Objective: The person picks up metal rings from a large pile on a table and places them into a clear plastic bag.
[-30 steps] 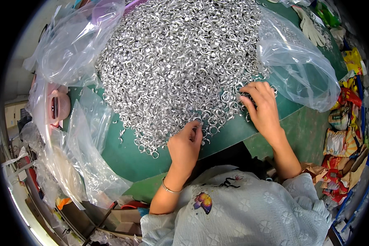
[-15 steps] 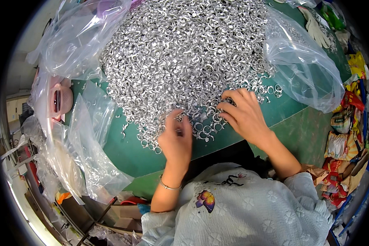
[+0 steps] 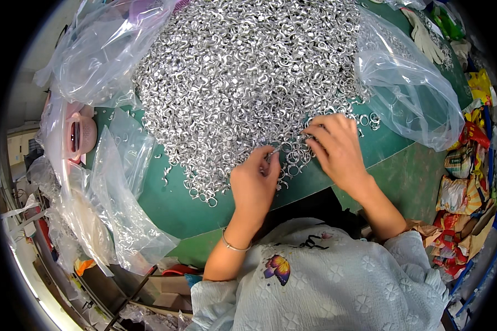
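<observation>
A big heap of small silvery metal rings (image 3: pixel 237 83) covers much of the green table. At the heap's near edge my left hand (image 3: pixel 253 185) is closed in a pinch, with a metal ring (image 3: pixel 275 150) showing between thumb and forefinger. Just to its right, my right hand (image 3: pixel 339 154) has its fingers bent and apart, their tips over the loose rings. Nothing can be seen in its grasp. Several loose rings (image 3: pixel 295 157) lie between the two hands.
Clear plastic bags (image 3: pixel 129 193) lie along the left side, next to a pink basket-like container (image 3: pixel 83 135). Another clear bag (image 3: pixel 414 94) and a pale glove (image 3: pixel 425 38) lie at the right. Colourful packages (image 3: pixel 458 193) stand beyond the table's right edge.
My left hand has moved right, closer to my right hand, and now pinches a ring. My right hand has shifted slightly right, its fingers a little off the rings.
</observation>
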A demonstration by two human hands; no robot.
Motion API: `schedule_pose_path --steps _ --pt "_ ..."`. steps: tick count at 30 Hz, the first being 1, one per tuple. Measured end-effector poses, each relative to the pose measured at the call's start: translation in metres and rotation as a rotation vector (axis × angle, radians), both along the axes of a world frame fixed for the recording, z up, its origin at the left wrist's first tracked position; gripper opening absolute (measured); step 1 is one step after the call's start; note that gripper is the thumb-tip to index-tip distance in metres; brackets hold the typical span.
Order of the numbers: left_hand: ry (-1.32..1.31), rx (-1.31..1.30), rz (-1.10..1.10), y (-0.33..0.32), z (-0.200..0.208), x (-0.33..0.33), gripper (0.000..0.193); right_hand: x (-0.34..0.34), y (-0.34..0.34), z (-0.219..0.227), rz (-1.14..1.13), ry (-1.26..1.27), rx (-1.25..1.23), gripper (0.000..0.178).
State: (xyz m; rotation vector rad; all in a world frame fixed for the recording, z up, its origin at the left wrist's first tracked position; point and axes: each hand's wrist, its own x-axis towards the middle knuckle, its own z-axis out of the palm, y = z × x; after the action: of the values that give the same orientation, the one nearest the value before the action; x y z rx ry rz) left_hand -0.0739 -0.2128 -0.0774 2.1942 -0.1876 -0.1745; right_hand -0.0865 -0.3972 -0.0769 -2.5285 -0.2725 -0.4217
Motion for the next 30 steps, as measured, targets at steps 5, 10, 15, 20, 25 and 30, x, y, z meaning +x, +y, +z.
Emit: schedule_pose_path --steps 5,10,15,20,25,30 --pt "0.701 -1.162 -0.002 0.039 0.004 0.006 0.016 -0.002 -0.006 0.003 -0.032 0.032 0.018 0.017" --pt "0.688 -1.234 0.068 0.035 0.013 0.003 0.033 -0.004 0.010 0.006 0.225 0.137 0.045 0.024" --pt "0.494 -0.515 0.105 0.037 0.002 -0.012 0.020 -0.007 0.003 0.001 0.147 0.094 -0.059 0.021" --pt "0.011 -0.036 0.000 0.027 0.001 -0.020 0.009 -0.010 -0.004 -0.001 -0.019 0.056 -0.085 0.018" --pt "-0.031 0.047 -0.016 0.021 -0.001 -0.028 0.009 -0.018 0.010 0.005 0.158 0.077 0.001 0.022" --pt "-0.022 0.206 -0.033 0.022 0.009 -0.028 0.012 -0.020 0.014 0.000 0.204 0.152 -0.060 0.027"
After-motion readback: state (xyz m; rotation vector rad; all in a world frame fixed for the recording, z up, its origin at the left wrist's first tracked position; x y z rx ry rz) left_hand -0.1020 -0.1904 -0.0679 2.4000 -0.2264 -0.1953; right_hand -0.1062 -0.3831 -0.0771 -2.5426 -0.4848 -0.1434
